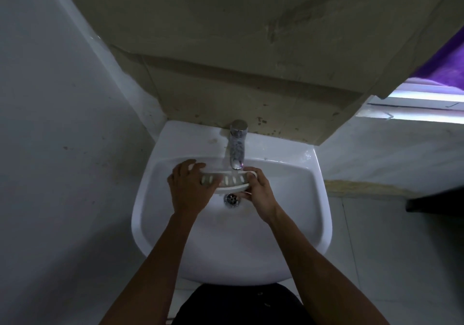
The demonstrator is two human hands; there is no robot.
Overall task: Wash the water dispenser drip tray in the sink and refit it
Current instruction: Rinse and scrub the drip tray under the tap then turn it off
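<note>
Partly hidden: white slotted drip tray (229, 181), ends covered by left hand (190, 186) and right hand (261, 194), both clasping it under chrome tap (237, 146) over glossy sink (288, 224).

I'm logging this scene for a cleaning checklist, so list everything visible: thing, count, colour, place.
drip tray: one, white, slotted, held over the basin just below the tap spout
sink: one, white, against the back wall
tap: one, chrome, at the sink's rear rim
drain: one, metal, basin floor, beneath the tray
wall panel: one, beige, stained, behind the sink
cloth: one, purple, upper right by the window
left hand: one, gripping the tray's left end
right hand: one, gripping the tray's right end
</note>
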